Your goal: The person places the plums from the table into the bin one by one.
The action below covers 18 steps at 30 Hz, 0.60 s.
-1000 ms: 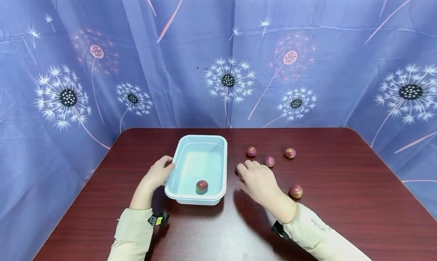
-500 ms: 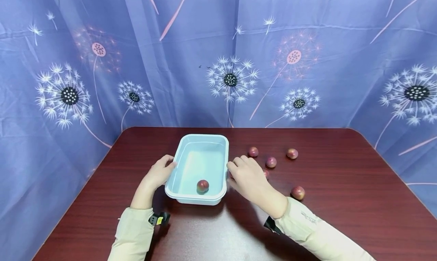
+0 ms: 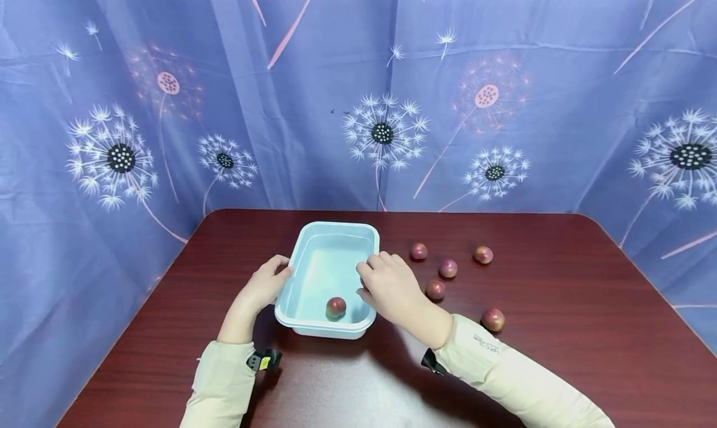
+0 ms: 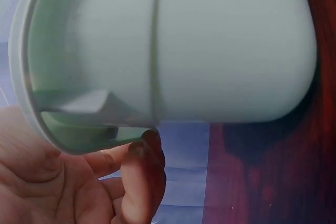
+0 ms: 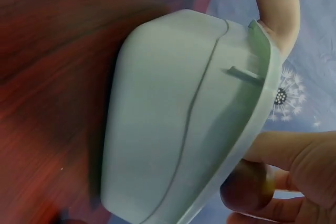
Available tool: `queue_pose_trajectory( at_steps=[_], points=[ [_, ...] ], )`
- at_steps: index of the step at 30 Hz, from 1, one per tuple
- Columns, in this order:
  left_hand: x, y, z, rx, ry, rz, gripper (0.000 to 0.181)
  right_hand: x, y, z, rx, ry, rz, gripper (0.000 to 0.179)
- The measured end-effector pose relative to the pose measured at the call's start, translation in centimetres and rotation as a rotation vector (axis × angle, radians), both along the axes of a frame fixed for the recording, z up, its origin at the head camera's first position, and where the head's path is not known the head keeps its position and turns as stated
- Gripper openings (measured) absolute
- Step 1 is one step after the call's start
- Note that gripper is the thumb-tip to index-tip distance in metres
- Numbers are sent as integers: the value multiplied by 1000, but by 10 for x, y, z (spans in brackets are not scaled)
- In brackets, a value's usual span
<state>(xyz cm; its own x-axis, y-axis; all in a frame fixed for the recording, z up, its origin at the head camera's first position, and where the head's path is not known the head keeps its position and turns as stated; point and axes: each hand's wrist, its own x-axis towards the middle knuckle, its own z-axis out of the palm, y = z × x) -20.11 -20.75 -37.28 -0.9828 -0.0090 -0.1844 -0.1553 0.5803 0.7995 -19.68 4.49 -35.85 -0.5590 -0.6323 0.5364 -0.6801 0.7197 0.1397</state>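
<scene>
A light-blue plastic tub (image 3: 330, 328) sits on the table with one red plum (image 3: 336, 308) inside, near its front. My left hand (image 3: 262, 289) grips the tub's left rim, thumb on top; its curled fingers (image 4: 142, 182) show under the lip in the left wrist view. Over the tub's right rim is my right hand (image 3: 390, 289), pinching another plum (image 5: 248, 186) between thumb and fingers. In the head view that plum is hidden behind the hand.
Several plums lie to the right of the tub: one plum (image 3: 435, 289) near my right wrist, one plum (image 3: 493, 320) beside my right sleeve, others farther back. The dark red wooden table (image 3: 560, 279) ends at a blue dandelion-print curtain (image 3: 313, 104).
My right hand has moved left from among the loose plums to over the tub's right rim, carrying a plum. My left hand has kept its grip on the tub.
</scene>
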Motion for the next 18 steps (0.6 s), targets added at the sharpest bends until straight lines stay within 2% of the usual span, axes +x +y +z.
queue_pose_trajectory(
  at_steps=[11, 18],
  points=[
    [0, -1, -1, 8, 11, 6, 33, -14, -20, 0, 73, -39, -3, 33],
    [0, 0, -2, 16, 12, 12, 32, -24, -26, -8, 81, -81, -1, 33]
  ],
)
